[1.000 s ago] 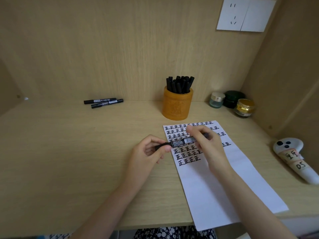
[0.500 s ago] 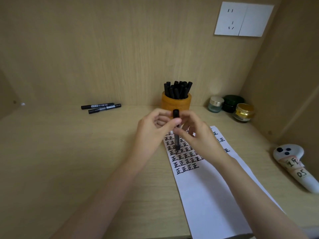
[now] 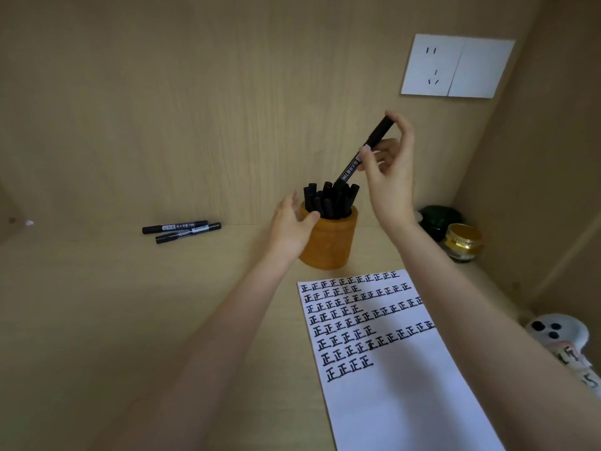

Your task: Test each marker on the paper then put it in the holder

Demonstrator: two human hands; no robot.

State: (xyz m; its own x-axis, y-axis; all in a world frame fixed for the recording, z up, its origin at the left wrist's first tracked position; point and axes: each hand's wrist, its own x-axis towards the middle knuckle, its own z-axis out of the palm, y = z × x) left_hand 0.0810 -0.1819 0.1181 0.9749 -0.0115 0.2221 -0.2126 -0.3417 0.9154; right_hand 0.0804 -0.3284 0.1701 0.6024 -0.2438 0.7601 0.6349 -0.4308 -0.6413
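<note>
Fingers (image 3: pixel 365 156) of right hand (image 3: pixel 387 180) were pinched on marker (image 3: pixel 379 133), tilted, lower end down-left at holder (image 3: pixel 328 242) mouth, desk's back edge; left hand (image 3: pixel 289 224) was held loose alongside.

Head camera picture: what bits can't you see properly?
Head view only:
- holder: left side behind the left hand.
- held marker: lower end lost among the stored markers.
- green jar: partly behind the right arm.
- white controller: cut off by the right edge.
- two desk markers: print too small.
</note>
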